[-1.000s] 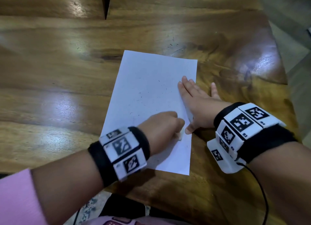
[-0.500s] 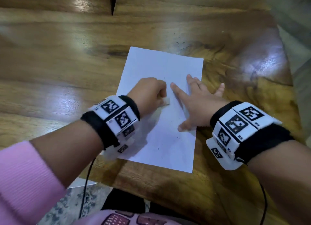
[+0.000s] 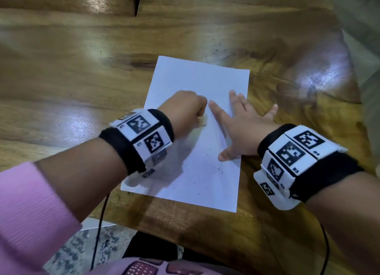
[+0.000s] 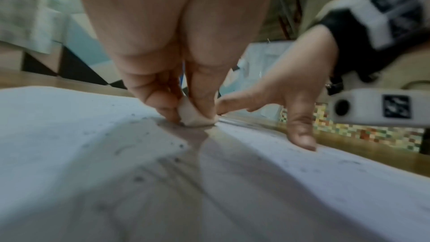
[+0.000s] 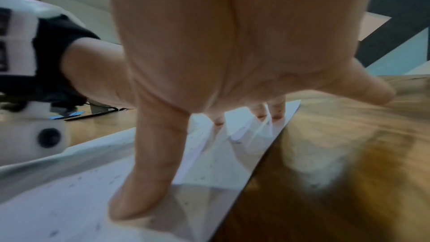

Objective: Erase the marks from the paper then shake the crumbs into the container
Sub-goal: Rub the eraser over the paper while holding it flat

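I'm pinching the eraser (image 4: 194, 117) in my left hand (image 3: 185, 110) against the paper (image 3: 197, 79) mid-table, while my right hand (image 3: 242, 129) is lying flat, fingers spread, pinning it from sliding.

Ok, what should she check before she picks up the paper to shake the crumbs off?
1. Eraser gripped by left hand: ok.
2. Right hand pressing paper flat on the table: ok.
3. Marks all erased: not ok, faint dark strokes remain near the thumb.
4. Crumbs lying on the sheet: ok, dark specks scattered there.
5. Container within reach: cannot tell, none in view.
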Demonstrator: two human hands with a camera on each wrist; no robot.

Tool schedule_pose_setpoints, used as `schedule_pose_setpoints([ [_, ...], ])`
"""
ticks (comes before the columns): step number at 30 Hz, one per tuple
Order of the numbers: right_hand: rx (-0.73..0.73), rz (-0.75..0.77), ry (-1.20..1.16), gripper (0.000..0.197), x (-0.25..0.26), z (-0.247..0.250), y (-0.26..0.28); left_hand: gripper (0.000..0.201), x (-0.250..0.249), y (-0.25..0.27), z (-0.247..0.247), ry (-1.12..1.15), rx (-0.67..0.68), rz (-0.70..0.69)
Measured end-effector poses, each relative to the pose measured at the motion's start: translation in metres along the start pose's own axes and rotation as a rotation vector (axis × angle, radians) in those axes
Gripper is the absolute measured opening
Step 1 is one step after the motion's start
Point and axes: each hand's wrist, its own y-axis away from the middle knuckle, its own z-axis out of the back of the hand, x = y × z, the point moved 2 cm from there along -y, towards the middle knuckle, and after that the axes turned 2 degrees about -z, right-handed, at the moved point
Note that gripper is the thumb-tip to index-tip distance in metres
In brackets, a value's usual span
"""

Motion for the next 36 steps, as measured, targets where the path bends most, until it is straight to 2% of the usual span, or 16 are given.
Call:
schedule_pose_setpoints([
  [3, 0.008, 0.004, -0.008, 0.119, -0.001, 0.000, 0.000, 0.016, 0.000, 0.034, -0.013, 0.024, 0.042, -0.104],
  [6, 0.016, 0.014, -0.022, 0.119, -0.002, -0.001, 0.000, 0.025, 0.002, 0.083, -0.026, 0.101, 0.196, -0.145],
  [7, 0.018, 0.015, -0.024, 0.119, -0.002, -0.001, 0.000, 0.026, 0.005, 0.081, -0.027, 0.102, 0.218, -0.144],
  [9, 0.014, 0.015, -0.024, 0.120, -0.001, -0.001, 0.000, 0.022, 0.003, 0.053, -0.018, 0.075, 0.154, -0.142],
  [11, 0.015, 0.010, -0.022, 0.120, -0.001, -0.001, 0.000, 0.015, -0.001, 0.016, -0.007, 0.029, 0.051, -0.073],
  [13, 0.019, 0.005, -0.016, 0.120, 0.000, -0.001, 0.000, 0.014, -0.002, 0.003, -0.007, 0.027, 0.022, -0.005],
  [15, 0.017, 0.006, -0.014, 0.120, -0.001, -0.001, -0.001, 0.017, -0.002, 0.029, -0.016, 0.072, 0.046, -0.039],
  [17, 0.016, 0.010, -0.012, 0.120, -0.002, -0.001, -0.001, 0.013, -0.003, 0.074, -0.029, 0.143, 0.144, -0.120],
  [19, 0.010, 0.015, -0.016, 0.119, -0.003, -0.001, 0.000, 0.021, -0.003, 0.098, -0.037, 0.173, 0.247, -0.150],
  [21, 0.005, 0.016, -0.018, 0.119, -0.002, -0.001, 0.000, 0.025, -0.003, 0.082, -0.032, 0.171, 0.204, -0.162],
  [24, -0.003, 0.014, -0.025, 0.118, -0.001, -0.002, -0.001, 0.020, -0.014, 0.031, -0.017, 0.071, 0.082, -0.114],
  [26, -0.005, 0.011, -0.024, 0.117, -0.001, -0.002, -0.001, 0.015, -0.018, 0.018, -0.017, 0.053, 0.111, -0.070],
  [31, 0.012, 0.010, -0.015, 0.119, -0.003, -0.001, 0.000, 0.019, -0.014, 0.094, -0.037, 0.167, 0.307, -0.167],
  [33, 0.008, 0.012, -0.016, 0.119, -0.002, -0.001, 0.001, 0.022, -0.012, 0.101, -0.041, 0.214, 0.348, -0.162],
  [34, 0.003, 0.014, -0.017, 0.119, -0.002, -0.001, 0.001, 0.021, -0.011, 0.094, -0.038, 0.197, 0.334, -0.161],
  [36, -0.007, 0.018, -0.023, 0.119, -0.002, -0.002, 0.000, 0.014, -0.004, 0.072, -0.029, 0.114, 0.193, -0.142],
])
